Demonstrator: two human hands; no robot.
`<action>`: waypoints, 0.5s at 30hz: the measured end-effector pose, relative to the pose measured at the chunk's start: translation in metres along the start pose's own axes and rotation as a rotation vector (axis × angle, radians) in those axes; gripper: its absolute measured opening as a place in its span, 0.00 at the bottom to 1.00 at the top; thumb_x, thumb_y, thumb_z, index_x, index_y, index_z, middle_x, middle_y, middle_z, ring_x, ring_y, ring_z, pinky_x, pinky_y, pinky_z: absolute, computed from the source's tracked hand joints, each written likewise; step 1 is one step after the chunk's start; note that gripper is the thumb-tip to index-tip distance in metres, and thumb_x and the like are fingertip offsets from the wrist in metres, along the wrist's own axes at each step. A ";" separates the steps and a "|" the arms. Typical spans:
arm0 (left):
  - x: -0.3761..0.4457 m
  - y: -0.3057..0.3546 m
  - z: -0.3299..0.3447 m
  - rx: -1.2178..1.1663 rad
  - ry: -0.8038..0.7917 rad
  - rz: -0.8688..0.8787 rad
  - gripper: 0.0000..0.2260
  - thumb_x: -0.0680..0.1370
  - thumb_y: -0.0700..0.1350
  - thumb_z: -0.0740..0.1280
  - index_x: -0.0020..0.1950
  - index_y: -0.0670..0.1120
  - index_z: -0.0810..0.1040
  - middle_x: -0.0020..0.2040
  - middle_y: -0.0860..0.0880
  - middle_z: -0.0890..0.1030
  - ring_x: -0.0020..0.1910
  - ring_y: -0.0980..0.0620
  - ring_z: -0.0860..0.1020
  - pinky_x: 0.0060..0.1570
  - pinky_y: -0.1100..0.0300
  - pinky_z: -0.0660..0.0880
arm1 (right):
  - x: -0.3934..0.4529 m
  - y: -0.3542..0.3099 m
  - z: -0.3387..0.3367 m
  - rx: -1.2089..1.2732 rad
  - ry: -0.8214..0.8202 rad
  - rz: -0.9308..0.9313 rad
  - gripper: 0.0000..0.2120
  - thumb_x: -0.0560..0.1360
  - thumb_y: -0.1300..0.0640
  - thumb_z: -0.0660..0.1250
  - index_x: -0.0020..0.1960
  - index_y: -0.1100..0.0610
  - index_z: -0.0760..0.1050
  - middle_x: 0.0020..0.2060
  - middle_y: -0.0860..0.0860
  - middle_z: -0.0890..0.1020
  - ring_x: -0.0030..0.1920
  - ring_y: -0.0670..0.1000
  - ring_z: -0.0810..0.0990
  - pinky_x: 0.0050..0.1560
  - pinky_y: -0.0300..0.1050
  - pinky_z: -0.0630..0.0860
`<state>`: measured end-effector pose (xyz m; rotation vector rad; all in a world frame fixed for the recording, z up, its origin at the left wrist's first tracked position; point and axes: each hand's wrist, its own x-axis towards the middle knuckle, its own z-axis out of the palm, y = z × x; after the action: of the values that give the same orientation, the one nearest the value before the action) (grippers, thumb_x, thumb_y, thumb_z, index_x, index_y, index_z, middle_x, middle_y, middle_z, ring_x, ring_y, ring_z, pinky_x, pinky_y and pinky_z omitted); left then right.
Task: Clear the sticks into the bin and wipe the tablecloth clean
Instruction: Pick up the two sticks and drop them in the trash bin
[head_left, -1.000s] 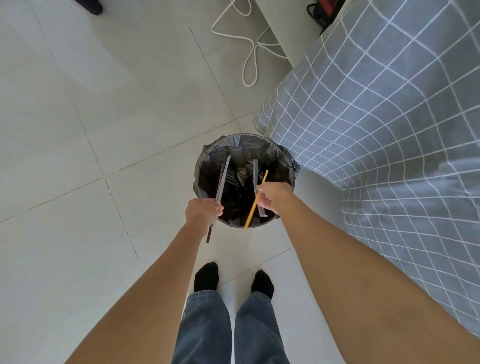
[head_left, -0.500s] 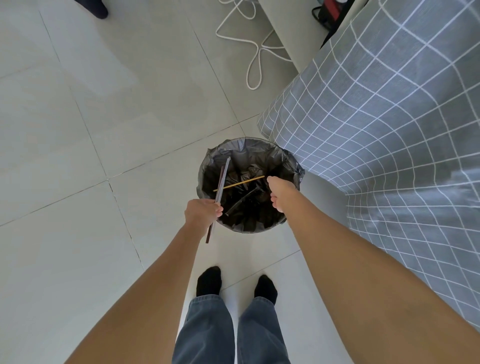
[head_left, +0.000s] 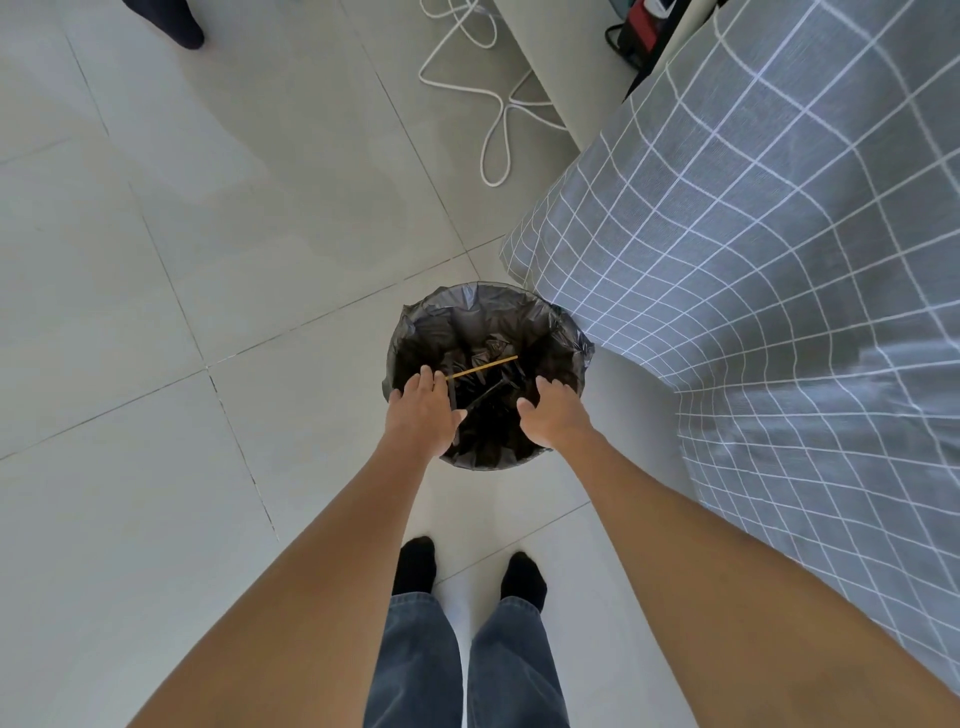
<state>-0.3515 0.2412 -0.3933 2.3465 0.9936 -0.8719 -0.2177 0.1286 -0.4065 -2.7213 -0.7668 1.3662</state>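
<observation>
A round bin (head_left: 431, 312) lined with a black bag stands on the floor below me, against the hanging corner of the grey checked tablecloth (head_left: 753, 260). Inside it lies a yellow stick (head_left: 485, 366), with dark sticks (head_left: 485, 397) beneath it among the folds of the bag. My left hand (head_left: 421, 413) hovers over the bin's near left rim, fingers spread and empty. My right hand (head_left: 553, 413) hovers over the near right rim, also empty with fingers apart.
A white cable (head_left: 493, 109) loops on the tiled floor beyond the bin. Another person's dark shoe (head_left: 179, 23) is at the top left. My own feet in black socks (head_left: 415, 564) stand just behind the bin. A white panel (head_left: 561, 67) rises beside the table.
My right hand dropped the yellow and grey sticks into the bin first. My left hand then let go of its dark sticks, and both hands now hang empty over the rim.
</observation>
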 end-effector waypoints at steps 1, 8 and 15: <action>0.000 -0.001 0.000 0.045 -0.019 0.001 0.30 0.82 0.55 0.53 0.78 0.41 0.47 0.78 0.42 0.49 0.77 0.44 0.50 0.74 0.47 0.55 | -0.001 0.000 -0.001 -0.030 0.003 -0.013 0.27 0.81 0.49 0.53 0.77 0.56 0.51 0.76 0.55 0.55 0.76 0.57 0.51 0.73 0.53 0.56; -0.022 0.005 -0.019 0.093 -0.042 -0.001 0.30 0.83 0.56 0.51 0.78 0.42 0.45 0.79 0.43 0.47 0.77 0.45 0.48 0.74 0.47 0.53 | -0.028 -0.007 -0.017 -0.192 0.059 -0.094 0.27 0.81 0.49 0.55 0.77 0.56 0.52 0.76 0.56 0.55 0.76 0.57 0.51 0.73 0.54 0.56; -0.062 0.018 -0.083 0.069 0.026 0.002 0.29 0.82 0.55 0.52 0.78 0.42 0.48 0.78 0.43 0.51 0.77 0.44 0.52 0.72 0.47 0.55 | -0.083 -0.030 -0.063 -0.201 0.095 -0.150 0.27 0.81 0.48 0.54 0.76 0.56 0.52 0.75 0.57 0.56 0.76 0.57 0.51 0.73 0.55 0.57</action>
<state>-0.3404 0.2506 -0.2898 2.4221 0.9859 -0.8901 -0.2244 0.1332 -0.2988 -2.7803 -1.1309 1.1805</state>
